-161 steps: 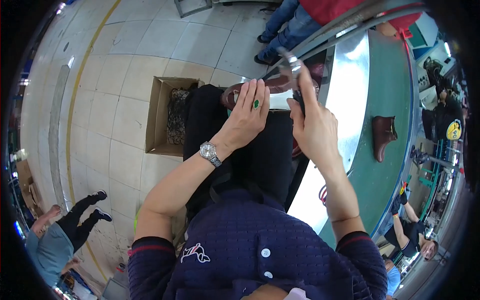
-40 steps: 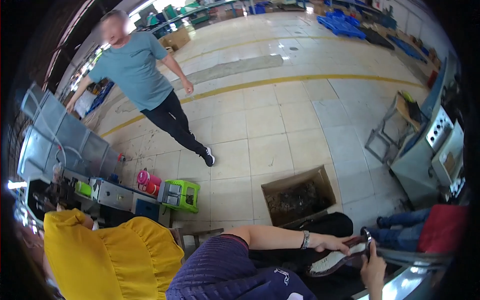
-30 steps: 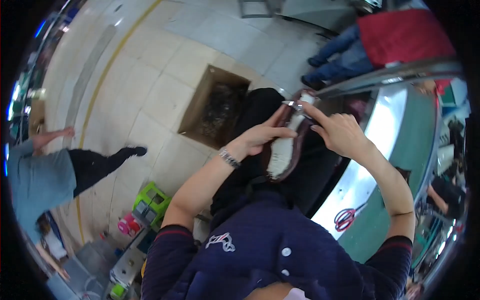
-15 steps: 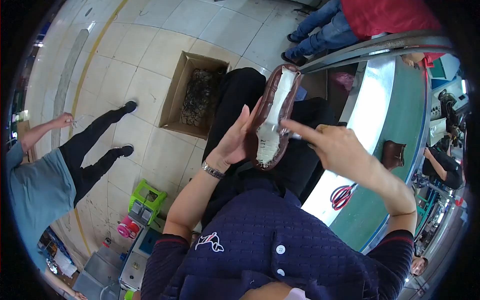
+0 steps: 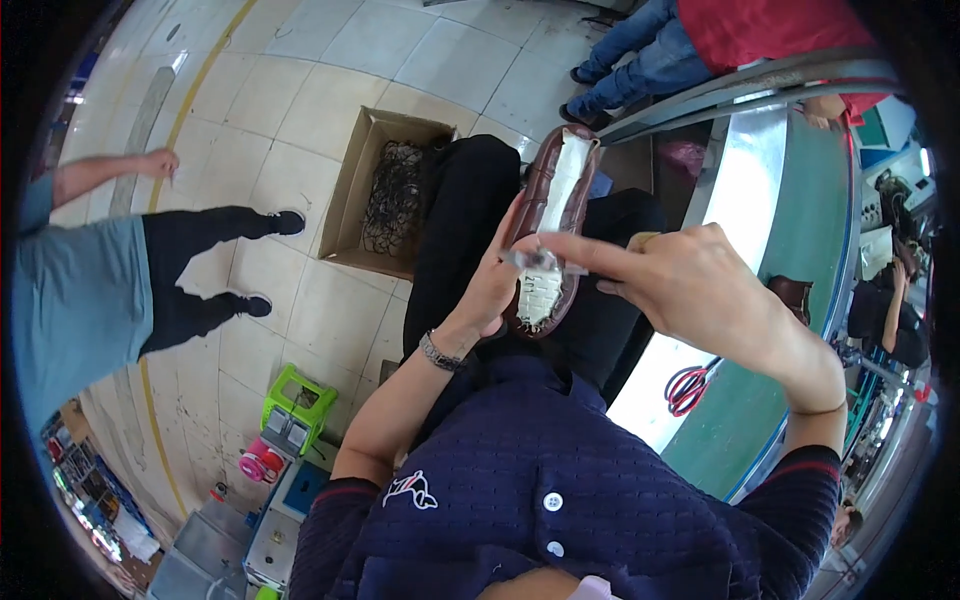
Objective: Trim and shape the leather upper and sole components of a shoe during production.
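Note:
Over my lap, a brown leather shoe (image 5: 536, 210) lies bottom up, its pale insole (image 5: 569, 165) showing between gathered leather edges. My left hand (image 5: 490, 290) grips it from the left side, and part of that hand is behind the shoe. Above the heel half, my right hand (image 5: 690, 280) reaches in from the right, forefinger stretched along a small metallic tool (image 5: 527, 259). Motion blurs the tool, so its exact kind does not show. It crosses the insole and touches or nearly touches my left fingertips.
At the left, a cardboard box (image 5: 342, 185) holds dark tangled scraps. A green-topped workbench (image 5: 735, 430) on the right carries red-handled scissors (image 5: 687, 390) and a brown leather piece (image 5: 791, 296). A green stool (image 5: 300, 400) stands lower left. Co-workers are at left, top right and far right.
My right hand and the tool have shifted left across the insole. The left fingers have come over the shoe's edge toward the tool. A co-worker at the left has moved.

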The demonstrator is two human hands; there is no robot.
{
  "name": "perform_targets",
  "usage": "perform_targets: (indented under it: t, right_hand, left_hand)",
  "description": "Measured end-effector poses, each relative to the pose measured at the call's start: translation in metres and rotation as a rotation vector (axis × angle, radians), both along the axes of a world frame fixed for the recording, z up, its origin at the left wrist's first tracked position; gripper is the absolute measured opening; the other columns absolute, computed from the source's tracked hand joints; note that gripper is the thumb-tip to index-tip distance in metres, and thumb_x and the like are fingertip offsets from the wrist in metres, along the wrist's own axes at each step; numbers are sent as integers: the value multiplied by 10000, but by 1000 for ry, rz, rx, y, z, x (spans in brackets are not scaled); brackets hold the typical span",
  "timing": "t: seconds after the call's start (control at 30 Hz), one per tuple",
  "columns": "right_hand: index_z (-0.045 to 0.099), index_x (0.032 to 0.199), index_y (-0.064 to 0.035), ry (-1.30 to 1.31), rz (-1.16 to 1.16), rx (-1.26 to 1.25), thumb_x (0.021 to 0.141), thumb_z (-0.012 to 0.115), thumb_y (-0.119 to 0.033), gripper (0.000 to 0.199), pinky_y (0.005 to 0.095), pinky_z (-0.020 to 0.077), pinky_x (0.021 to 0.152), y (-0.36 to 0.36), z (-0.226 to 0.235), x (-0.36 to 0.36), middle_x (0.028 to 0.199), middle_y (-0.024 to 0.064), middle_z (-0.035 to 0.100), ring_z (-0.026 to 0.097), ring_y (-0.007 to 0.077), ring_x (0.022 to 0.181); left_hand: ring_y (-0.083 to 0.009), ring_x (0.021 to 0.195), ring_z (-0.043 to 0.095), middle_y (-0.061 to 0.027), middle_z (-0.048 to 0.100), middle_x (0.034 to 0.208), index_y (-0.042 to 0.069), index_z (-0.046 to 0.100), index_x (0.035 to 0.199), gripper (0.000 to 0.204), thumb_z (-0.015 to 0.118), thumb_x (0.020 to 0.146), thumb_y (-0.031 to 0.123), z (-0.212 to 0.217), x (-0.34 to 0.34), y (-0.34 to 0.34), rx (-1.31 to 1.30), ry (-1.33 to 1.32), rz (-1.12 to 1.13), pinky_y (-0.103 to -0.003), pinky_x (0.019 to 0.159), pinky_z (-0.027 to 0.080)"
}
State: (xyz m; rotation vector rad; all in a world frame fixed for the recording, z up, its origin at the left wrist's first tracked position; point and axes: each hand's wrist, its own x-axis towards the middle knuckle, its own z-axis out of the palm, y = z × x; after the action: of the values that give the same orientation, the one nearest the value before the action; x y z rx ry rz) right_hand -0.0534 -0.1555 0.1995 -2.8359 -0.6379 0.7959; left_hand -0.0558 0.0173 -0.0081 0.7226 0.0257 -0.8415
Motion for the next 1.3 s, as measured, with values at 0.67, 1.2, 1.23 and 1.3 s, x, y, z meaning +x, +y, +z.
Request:
perform_targets:
  t: [0.67,1.2,1.23,1.3]
  right_hand:
    - [170,1525,-249,-295,-168,222,912,576,-174,739,380,513,468,7,-42,-15,642,131,627,636,291,521]
    - [320,1501,-249,-108,101,-152,767,616,-43,818,316,453,400,20,-52,-43,642,63,536,542,188,455]
    - [320,1501,-249,-106,80,-155,767,616,-43,818,316,453,400,18,-51,-48,642,63,536,542,188,455]
    - [227,1527,-274,-318,-29,220,758,625,-63,891,300,443,392,11,-54,-50,631,64,536,535,199,432]
  left_hand:
    - [-191,1388,310,-71,270,1537,194,121,1545,679,516,998,265,1,-6,18,-245,267,-127,-347,1131,273]
    - [-173,1175,509,-54,506,1314,106,244,1490,1042,800,638,-117,-7,-9,21,22,-120,-265,-309,949,485]
    - [-173,1172,514,-51,531,1287,85,336,1451,952,790,641,-127,-12,-10,27,63,-86,-374,-309,941,487]
    - [-173,1202,499,-45,545,1276,80,456,1359,843,782,617,-150,-26,-2,34,74,73,-560,-334,984,456]
